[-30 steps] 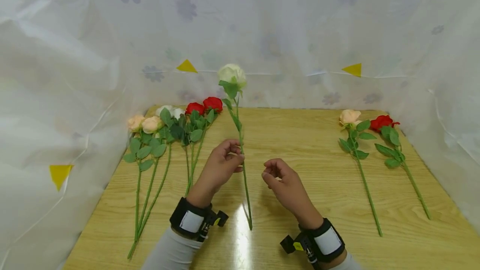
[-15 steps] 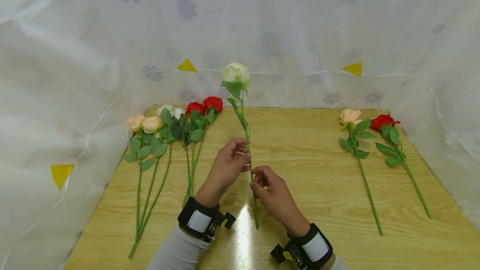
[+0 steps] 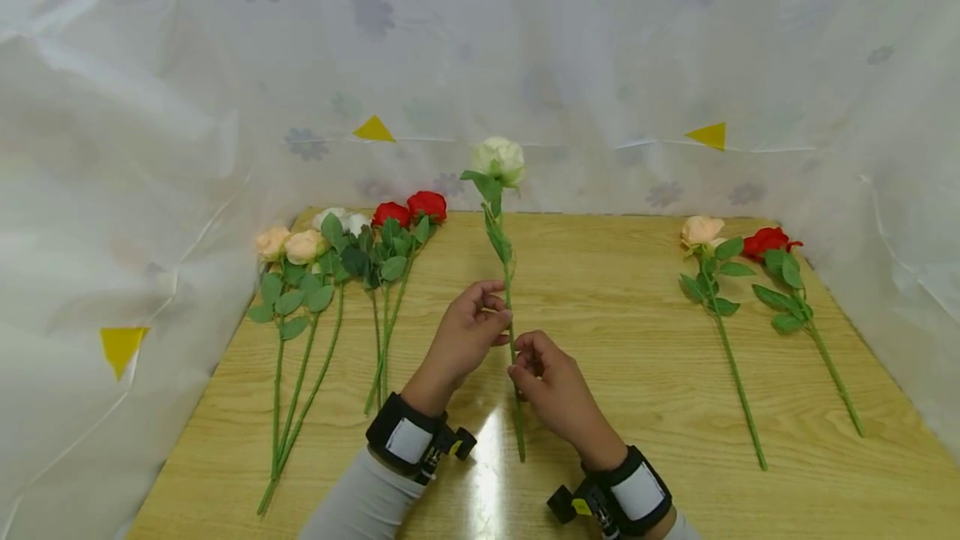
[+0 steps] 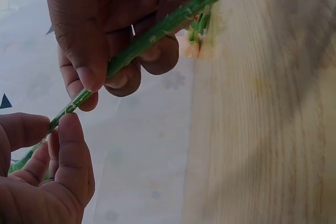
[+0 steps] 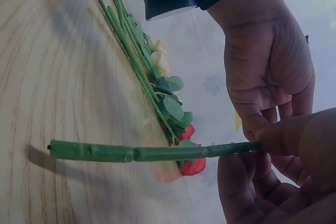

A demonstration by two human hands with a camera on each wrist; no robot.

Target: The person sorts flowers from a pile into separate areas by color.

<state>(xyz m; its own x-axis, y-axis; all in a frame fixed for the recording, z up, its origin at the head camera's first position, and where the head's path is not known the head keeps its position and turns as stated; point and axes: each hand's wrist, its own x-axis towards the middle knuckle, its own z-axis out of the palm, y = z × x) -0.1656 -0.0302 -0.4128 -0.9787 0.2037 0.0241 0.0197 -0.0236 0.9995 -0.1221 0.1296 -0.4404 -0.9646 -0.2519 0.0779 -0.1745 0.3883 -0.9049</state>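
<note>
A white rose on a long green stem stands nearly upright in the middle of the head view, its bloom at the top. My left hand pinches the stem around mid-length between thumb and fingers. Just below it, my right hand pinches the same stem between thumb and forefinger. The left wrist view shows the green stem running slantwise through both hands. In the right wrist view the cut lower end of the stem sticks out past my right fingers, close over the table, with its shadow beside it.
At the left of the wooden table lie peach roses, white roses and red roses, stems toward me. A peach rose and a red rose lie at the right. A patterned plastic sheet encloses the table.
My right hand has come in from the right and taken hold of the stem below my left hand. The white rose and my left hand have shifted right.
</note>
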